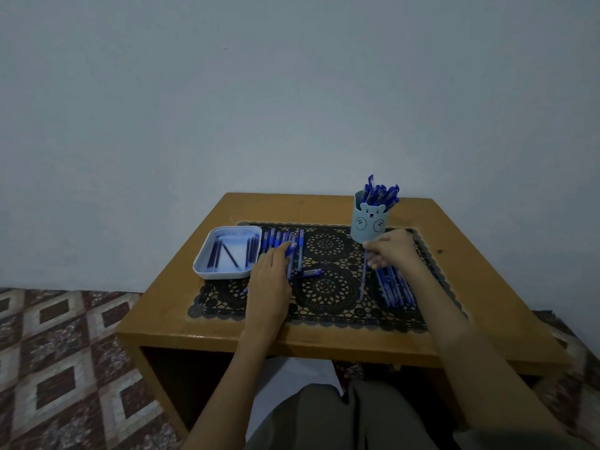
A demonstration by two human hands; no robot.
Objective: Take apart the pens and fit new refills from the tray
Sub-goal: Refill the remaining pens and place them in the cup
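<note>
White tray [200, 268], centre left: about five dark refills [231, 254]. Bear-faced cup [368, 226], upper right: capped blue pens [380, 193], too crowded to count. Beside the tray, a pen row [272, 238] of about seven. Left hand [271, 276] curls round one blue pen [291, 249]; right hand [394, 251] pinches a slim barrel [362, 282] beside a pen heap [394, 289] on the lace mat [326, 245].

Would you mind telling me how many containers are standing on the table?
2: a white tray at the left end of the mat and a blue bear-faced cup at its far right. Nothing seems to hide another.
</note>
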